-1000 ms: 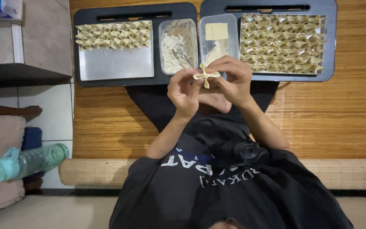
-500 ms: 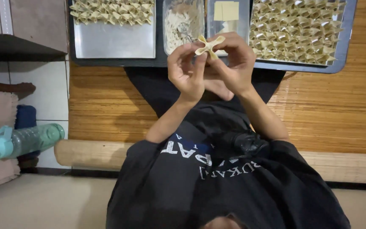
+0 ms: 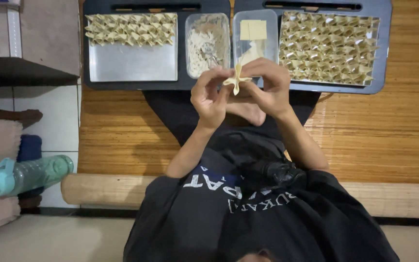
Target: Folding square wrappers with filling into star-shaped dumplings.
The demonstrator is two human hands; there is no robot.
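Black short-sleeved T-shirt with pale lettering, dark trousers, bare forearms and foot.

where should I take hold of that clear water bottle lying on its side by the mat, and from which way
Take the water bottle around its straight clear barrel, coming down from above. It lies on its side, so the round body faces up and is free to wrap. The teal cap end looks bulkier and uneven, likely a poorer place to hold.

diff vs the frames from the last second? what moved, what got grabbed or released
Nothing grabbed or released. Both hands, left hand and right hand, keep pinching the small folded dough piece; it turned from a flat cross to more upright as the fingers worked it. The trays, filling tub and wrapper tub only shift with camera motion.
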